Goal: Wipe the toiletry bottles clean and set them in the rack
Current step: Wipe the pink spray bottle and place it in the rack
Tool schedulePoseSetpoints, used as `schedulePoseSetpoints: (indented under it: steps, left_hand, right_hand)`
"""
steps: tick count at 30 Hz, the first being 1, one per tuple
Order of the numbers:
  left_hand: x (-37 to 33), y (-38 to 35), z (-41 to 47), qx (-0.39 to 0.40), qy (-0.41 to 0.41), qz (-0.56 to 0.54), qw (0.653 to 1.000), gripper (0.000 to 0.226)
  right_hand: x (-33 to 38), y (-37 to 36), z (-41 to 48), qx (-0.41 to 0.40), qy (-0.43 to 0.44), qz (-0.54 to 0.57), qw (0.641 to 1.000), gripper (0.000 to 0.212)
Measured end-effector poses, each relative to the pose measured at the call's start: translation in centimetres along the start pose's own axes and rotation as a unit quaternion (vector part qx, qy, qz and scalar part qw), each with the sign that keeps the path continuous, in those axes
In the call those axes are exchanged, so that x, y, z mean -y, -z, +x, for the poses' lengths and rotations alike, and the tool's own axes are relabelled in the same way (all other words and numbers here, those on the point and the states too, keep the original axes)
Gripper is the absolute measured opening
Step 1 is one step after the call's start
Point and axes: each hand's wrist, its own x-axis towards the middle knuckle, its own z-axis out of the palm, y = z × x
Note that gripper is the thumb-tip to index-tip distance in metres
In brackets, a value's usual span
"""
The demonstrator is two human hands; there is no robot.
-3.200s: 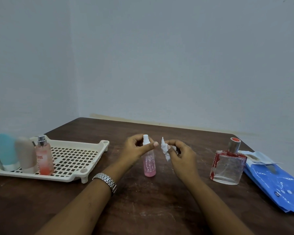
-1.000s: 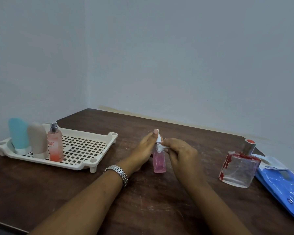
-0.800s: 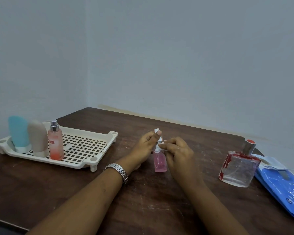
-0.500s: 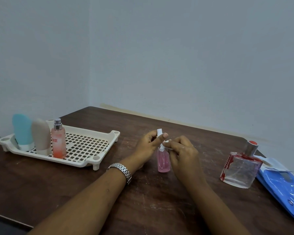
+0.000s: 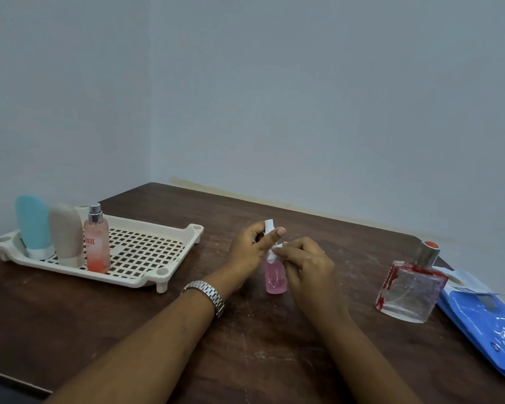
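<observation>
A small pink spray bottle [image 5: 275,277] stands upright on the brown table [image 5: 245,339] at the centre. My left hand [image 5: 252,247] pinches its white cap between thumb and fingers. My right hand [image 5: 305,265] presses a small white wipe [image 5: 277,248] against the bottle's neck; most of the wipe is hidden in the curled fingers. The cream slotted rack [image 5: 146,252] at the left holds a blue tube [image 5: 32,225], a beige tube [image 5: 66,234] and a peach spray bottle [image 5: 96,243], all upright at its left end.
A square clear glass bottle with red trim and a silver cap [image 5: 410,287] stands at the right. Beside it a blue wipes pack [image 5: 484,319] lies at the table's right edge. Walls close off the back and left.
The wipe went from held apart beside the bottle to pressed on its neck. My left fingers shifted on the cap. The view drifted slightly.
</observation>
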Motion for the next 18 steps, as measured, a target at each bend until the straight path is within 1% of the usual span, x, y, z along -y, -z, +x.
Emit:
schedulePoseSetpoints:
  steps: [3,6,8,11,14,18]
  left_hand:
    - [0.04,0.17,-0.03,-0.023,0.008,-0.003,1.000,0.036]
    - [-0.10,0.25,-0.13,-0.033,0.012,-0.003,0.999,0.035]
    - [-0.10,0.16,-0.13,-0.024,0.009,0.001,1.000,0.039]
    - [0.05,-0.03,-0.14,-0.018,-0.003,0.019,1.000,0.045]
    - [0.05,-0.05,-0.21,-0.021,-0.007,0.016,1.000,0.044]
    - [-0.03,0.07,-0.28,-0.025,0.000,-0.022,0.999,0.045]
  right_hand:
    - [-0.04,-0.15,-0.41,0.028,0.021,-0.008,0.999,0.016]
    - [-0.51,-0.03,-0.37,0.031,-0.008,-0.002,0.999,0.018]
    - [-0.77,0.08,-0.15,0.006,-0.033,0.003,0.999,0.019]
    - [-0.83,0.02,0.11,-0.018,-0.043,0.003,0.999,0.023]
    - [-0.39,-0.03,-0.02,-0.002,-0.046,0.021,0.999,0.023]
    - [-0.18,0.02,-0.16,0.013,-0.035,0.033,0.999,0.019]
